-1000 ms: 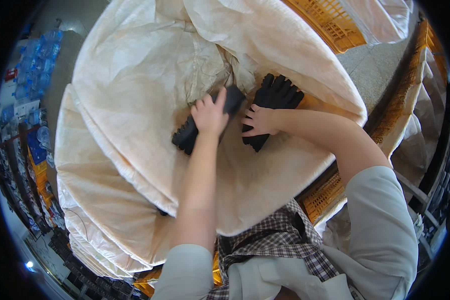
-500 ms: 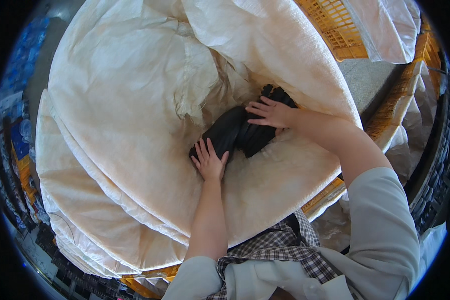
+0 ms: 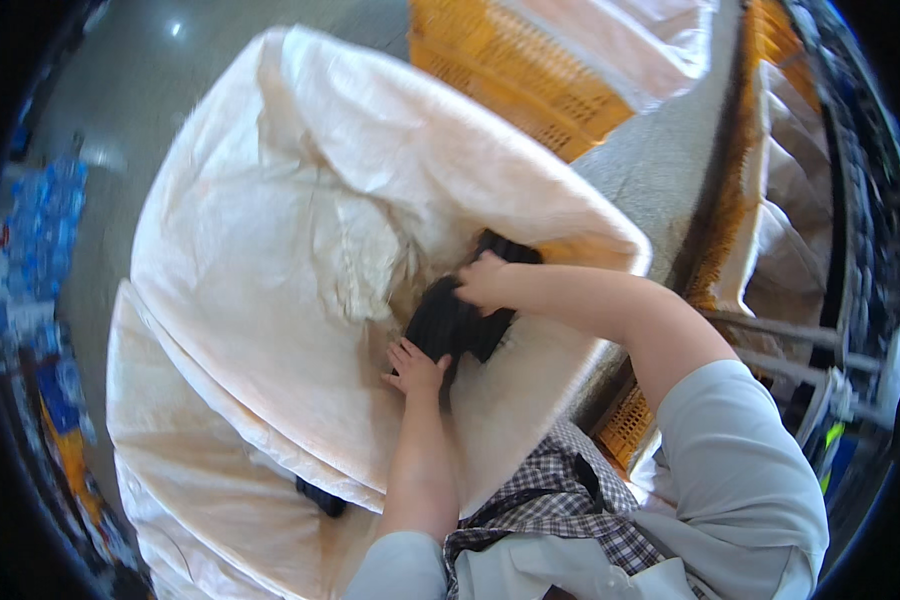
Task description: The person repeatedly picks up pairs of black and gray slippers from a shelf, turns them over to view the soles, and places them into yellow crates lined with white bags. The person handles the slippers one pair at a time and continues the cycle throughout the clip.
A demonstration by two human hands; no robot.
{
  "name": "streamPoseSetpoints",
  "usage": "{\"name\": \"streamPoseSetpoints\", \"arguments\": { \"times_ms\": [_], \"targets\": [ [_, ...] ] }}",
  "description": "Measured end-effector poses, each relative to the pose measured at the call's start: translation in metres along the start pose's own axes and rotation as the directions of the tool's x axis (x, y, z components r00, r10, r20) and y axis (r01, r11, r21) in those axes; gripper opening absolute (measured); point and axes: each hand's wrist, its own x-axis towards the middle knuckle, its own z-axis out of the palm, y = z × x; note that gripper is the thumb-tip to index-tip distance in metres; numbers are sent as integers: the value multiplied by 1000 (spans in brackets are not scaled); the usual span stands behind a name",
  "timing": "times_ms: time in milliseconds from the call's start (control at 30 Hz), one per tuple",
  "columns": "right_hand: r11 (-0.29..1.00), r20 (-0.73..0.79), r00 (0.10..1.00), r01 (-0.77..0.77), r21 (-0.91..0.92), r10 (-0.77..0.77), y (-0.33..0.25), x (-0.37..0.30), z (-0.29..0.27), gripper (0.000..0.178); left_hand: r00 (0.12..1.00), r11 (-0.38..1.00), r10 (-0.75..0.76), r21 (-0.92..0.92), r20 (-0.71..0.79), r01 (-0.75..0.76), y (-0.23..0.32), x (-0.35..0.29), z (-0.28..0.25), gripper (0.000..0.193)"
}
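Inside a large container lined with off-white cloth [image 3: 230,220], several dark ribbed pieces lie together as a black bundle [image 3: 432,325]; their kind is not clear. My left hand [image 3: 420,372] rests on the near end of the bundle with its fingers spread. At the bundle's far right part, my right hand [image 3: 484,283] has its fingers bent and closed on the black material, and the fingertips are partly hidden. Loose crumpled cloth [image 3: 355,250] lies just left of the bundle.
Below the container's near left edge is another cloth-lined container [image 3: 190,430], with a black piece [image 3: 320,495] peeking out. A yellow lined crate [image 3: 530,75] stands at the back. More yellow crates [image 3: 715,250] and a metal frame [image 3: 770,340] are at right. Blue packs [image 3: 45,230] stand far left.
The view has shifted, showing more floor and the yellow crate at the back. My right hand's fingers, spread before, are now bent into the bundle. My left hand remains on its near end.
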Motion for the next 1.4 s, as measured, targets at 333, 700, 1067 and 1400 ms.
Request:
{"name": "streamPoseSetpoints", "arguments": {
  "times_ms": [333, 700, 1067, 1400],
  "targets": [
    [712, -796, 1, 447, 541, 605, -159, -290, 67, 22, 331, 350, 438, -180, -836, -919, 116, -91, -127, 59],
    [-56, 123, -472, 153, 987, 873, -478, -531, 341, 30, 188, 107, 899, -218, -395, -970, 101, -305, -57, 56],
    [316, 809, -356, 787, 530, -468, -725, -657, 729, 48, -217, -246, 965, 217, 146, -945, 158, -472, 99, 64],
    [422, 902, -257, 816, 395, -347, -724, -709, 850, 47, -70, -141, 978, 376, 197, -916, 127, -533, 142, 74]
  ]
}}
